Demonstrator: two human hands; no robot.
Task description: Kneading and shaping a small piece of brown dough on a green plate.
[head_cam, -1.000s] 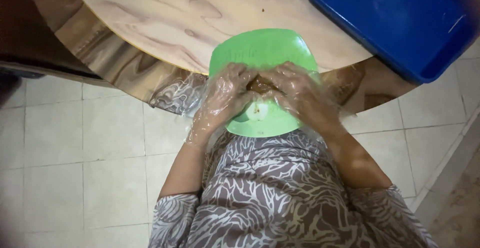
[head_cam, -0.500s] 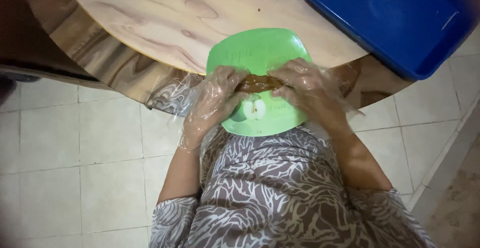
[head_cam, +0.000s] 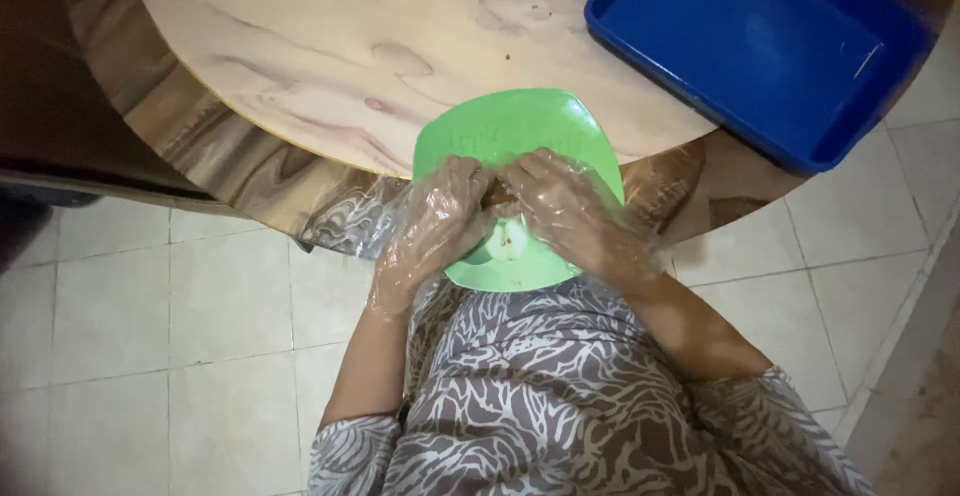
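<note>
- Two hands, each in a clear plastic glove, are meeting over a green plate [head_cam: 520,131].
- Left hand [head_cam: 435,221] is curling its fingers inward toward the middle of the plate, its grip narrow around a small brown lump [head_cam: 495,196].
- Right hand [head_cam: 565,206] is pressing in from the other side, its fingers bent over the same lump, so both grips are closing on it together.
- Most of the lump is hiding under the fingers; only a dark sliver is showing between the two hands.
- A pale round piece [head_cam: 510,243] is lying on the plate just below the hands.
- The plate is sitting at the near edge of a round wooden bench [head_cam: 330,46], partly overhanging toward the person's lap.
- A blue tray [head_cam: 760,46] is resting on the bench, well apart from the plate on the right.
- Crumpled clear plastic [head_cam: 345,226] is hanging off the bench edge beside the left wrist.
- The person's patterned sleeves are showing above a tiled floor [head_cam: 150,336].
</note>
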